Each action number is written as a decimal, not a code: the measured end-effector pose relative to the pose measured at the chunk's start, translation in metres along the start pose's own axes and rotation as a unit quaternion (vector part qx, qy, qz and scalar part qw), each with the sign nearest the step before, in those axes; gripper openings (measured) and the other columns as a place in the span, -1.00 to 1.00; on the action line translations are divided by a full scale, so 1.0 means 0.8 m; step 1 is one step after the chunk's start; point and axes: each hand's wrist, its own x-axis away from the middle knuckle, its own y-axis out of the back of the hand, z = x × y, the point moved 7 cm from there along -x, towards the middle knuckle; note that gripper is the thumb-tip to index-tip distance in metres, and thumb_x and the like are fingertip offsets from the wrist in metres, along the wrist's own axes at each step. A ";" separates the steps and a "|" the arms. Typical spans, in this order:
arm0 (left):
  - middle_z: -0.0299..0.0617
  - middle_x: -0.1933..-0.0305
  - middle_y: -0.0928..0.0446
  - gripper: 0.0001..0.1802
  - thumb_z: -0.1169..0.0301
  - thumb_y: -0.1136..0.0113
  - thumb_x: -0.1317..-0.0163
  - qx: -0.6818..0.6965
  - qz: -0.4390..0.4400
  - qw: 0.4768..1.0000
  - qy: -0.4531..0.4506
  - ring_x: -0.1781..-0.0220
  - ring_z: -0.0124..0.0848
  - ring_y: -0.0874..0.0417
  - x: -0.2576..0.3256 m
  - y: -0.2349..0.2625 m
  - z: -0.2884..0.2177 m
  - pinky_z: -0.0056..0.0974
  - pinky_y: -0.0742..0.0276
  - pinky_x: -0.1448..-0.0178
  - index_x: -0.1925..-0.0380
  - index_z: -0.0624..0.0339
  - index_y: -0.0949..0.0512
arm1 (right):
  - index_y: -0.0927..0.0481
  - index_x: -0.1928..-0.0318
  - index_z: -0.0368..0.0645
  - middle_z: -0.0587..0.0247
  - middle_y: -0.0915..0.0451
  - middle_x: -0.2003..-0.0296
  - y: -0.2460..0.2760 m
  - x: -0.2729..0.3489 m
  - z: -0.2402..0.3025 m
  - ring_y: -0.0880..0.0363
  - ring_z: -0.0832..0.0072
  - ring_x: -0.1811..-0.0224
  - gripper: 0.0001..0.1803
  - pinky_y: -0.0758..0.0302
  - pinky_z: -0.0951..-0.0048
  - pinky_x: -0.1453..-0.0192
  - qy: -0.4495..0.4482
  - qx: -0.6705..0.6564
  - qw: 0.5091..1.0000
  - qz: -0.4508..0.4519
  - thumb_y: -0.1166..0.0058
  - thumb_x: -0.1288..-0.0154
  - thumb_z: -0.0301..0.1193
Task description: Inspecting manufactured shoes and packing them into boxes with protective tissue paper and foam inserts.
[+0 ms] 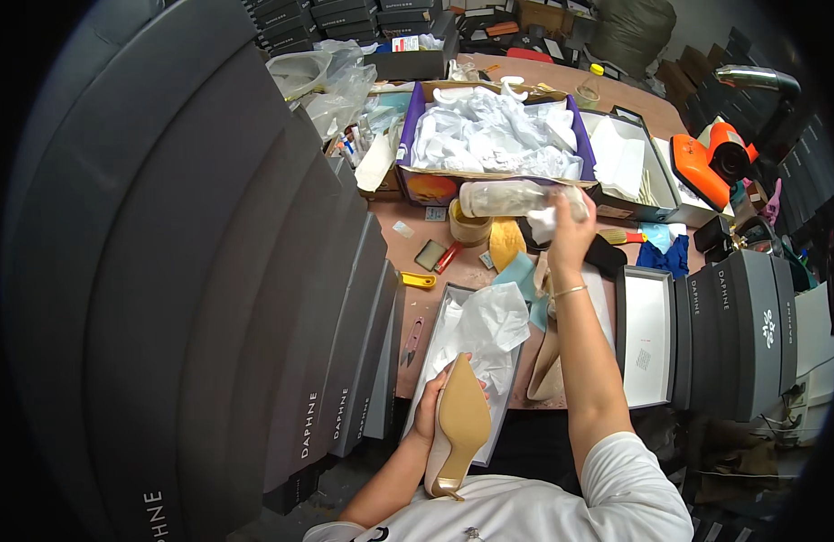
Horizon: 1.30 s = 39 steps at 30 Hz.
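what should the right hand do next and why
Perhaps stand the bottle upright on the table: the right hand grips it tipped sideways, along with a white wad, while the left hand holds the shoe with its sole showing.

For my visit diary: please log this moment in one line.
left hand: holds heeled shoe, sole showing | right hand: holds clear bottle sideways | nearby: grey box, white paper inside

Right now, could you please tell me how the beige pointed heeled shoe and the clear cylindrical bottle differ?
The shoe is opaque, the bottle see-through. The shoe points forward; the bottle is tipped sideways. Both are held: the shoe in the left hand, the bottle in the right hand.
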 end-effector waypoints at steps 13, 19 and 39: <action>0.03 0.05 -0.47 -0.35 0.02 0.24 -0.34 -0.019 0.022 0.998 -0.048 0.06 -0.16 -0.60 0.017 -0.022 -0.021 -0.07 -0.59 0.01 -0.38 0.01 -0.16 | -0.62 0.16 -0.21 -0.01 -0.49 0.32 -0.120 0.044 0.053 -0.51 0.05 0.25 -0.73 -0.45 0.22 0.15 0.190 0.373 0.850 0.320 -0.06 -0.34 -0.26; 0.00 0.12 -0.52 -0.35 0.01 0.24 -0.33 -0.055 0.023 0.998 -0.036 0.12 -0.21 -0.61 0.044 -0.036 -0.003 -0.14 -0.59 0.03 -0.35 0.07 -0.20 | -0.55 -0.07 -0.20 0.16 -0.51 0.33 0.046 0.298 0.214 -0.52 0.29 0.31 -0.66 -0.48 0.43 0.17 0.071 0.242 0.830 0.497 -0.08 -0.28 -0.49; -0.16 -0.10 -0.47 -0.41 0.13 0.39 -0.44 -0.058 0.063 0.996 0.032 -0.02 -0.43 -0.55 0.069 -0.064 0.070 -0.35 -0.49 -0.11 -0.38 0.17 -0.17 | -0.52 0.26 -0.22 0.13 -0.49 0.34 0.098 0.343 0.238 -0.55 0.24 0.35 -0.82 -0.52 0.39 0.28 0.076 0.220 0.881 0.412 -0.21 -0.09 -0.61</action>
